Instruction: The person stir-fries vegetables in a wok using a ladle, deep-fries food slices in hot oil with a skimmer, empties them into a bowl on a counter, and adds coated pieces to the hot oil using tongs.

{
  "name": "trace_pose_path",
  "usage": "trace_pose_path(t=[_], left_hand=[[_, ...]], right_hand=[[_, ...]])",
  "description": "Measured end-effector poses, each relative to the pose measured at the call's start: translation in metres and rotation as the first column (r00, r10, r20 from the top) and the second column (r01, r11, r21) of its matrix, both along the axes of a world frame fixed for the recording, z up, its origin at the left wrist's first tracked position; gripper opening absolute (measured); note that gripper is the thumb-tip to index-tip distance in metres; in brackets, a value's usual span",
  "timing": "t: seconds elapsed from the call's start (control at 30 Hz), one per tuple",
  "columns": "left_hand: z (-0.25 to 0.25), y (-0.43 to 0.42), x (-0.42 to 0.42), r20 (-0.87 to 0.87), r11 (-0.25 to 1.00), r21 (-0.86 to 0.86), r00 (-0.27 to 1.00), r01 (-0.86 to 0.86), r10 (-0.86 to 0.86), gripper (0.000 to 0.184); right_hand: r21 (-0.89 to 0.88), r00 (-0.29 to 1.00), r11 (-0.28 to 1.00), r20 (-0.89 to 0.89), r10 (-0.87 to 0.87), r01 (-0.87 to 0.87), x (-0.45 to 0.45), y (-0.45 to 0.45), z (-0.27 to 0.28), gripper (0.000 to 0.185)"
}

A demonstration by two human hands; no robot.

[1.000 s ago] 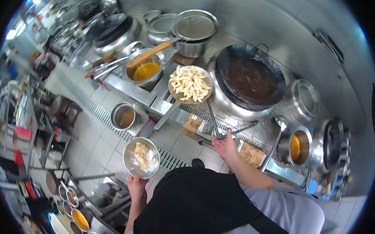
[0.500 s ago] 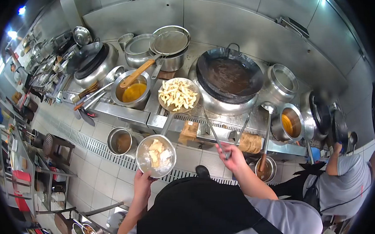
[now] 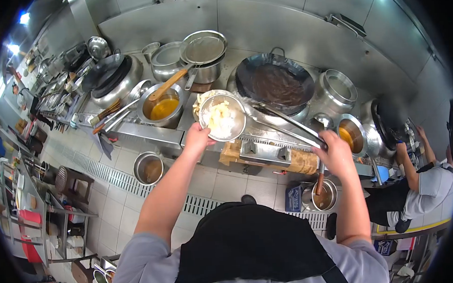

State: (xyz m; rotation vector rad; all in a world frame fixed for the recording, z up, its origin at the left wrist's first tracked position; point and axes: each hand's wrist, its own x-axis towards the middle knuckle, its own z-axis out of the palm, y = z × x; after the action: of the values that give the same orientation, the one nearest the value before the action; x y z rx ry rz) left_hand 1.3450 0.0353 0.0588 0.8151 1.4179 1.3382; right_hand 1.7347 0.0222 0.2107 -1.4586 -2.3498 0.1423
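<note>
My left hand (image 3: 198, 138) grips a round metal bowl (image 3: 238, 125) by its near left rim. Inside the bowl lie pale yellow pieces (image 3: 219, 113) with white powder. The bowl hangs over a round strainer heaped with pale yellow strips (image 3: 197, 103), hiding most of it; only some strips show at its left edge. With fingers closed, my right hand (image 3: 334, 152) holds long metal tongs (image 3: 291, 122). Their arms are spread and point left toward the bowl's right rim. Behind the tongs a black wok (image 3: 243, 72) contains dark liquid.
A pot of yellow liquid (image 3: 163, 109) has a wooden-handled strainer (image 3: 171, 84) across it. More pots (image 3: 167, 58) stand at the back. To the right are a second yellow-liquid pot (image 3: 351, 135) and a co-worker (image 3: 420, 183). Below the counter stand a bucket (image 3: 148, 170) and a pot (image 3: 324, 200).
My left hand has raised the bowl forward and right, from beside the counter to over the strainer. My right hand has moved right with the tongs, which now point left.
</note>
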Motion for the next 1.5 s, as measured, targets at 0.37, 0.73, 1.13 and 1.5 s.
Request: trace_pose_path(t=[0.37, 0.73, 1.13, 1.5], left_hand=[[0.029, 0.063, 0.044, 0.022, 0.988, -0.103, 0.993, 0.117, -0.115, 0.026], [0.019, 0.093, 0.042, 0.086, 0.988, -0.152, 0.995, -0.032, 0.046, 0.034], [0.021, 0.111, 0.04, -0.21, 0.989, -0.106, 0.974, -0.103, 0.079, 0.019], [0.052, 0.127, 0.05, -0.253, 0.98, -0.103, 0.949, 0.169, -0.19, 0.017]], right_hand=[[0.174, 0.831, 0.956, 0.546, 0.106, -0.236, -0.034, 0.096, 0.036, 0.031], [0.214, 0.889, 0.974, 0.457, -0.03, -0.078, 0.0, 0.18, 0.059, 0.026], [0.18, 0.902, 0.981, 0.432, -0.007, -0.079, -0.013, 0.235, 0.043, 0.037], [0.097, 0.716, 0.891, 0.637, 0.287, -0.443, -0.025, 0.195, 0.088, 0.027]])
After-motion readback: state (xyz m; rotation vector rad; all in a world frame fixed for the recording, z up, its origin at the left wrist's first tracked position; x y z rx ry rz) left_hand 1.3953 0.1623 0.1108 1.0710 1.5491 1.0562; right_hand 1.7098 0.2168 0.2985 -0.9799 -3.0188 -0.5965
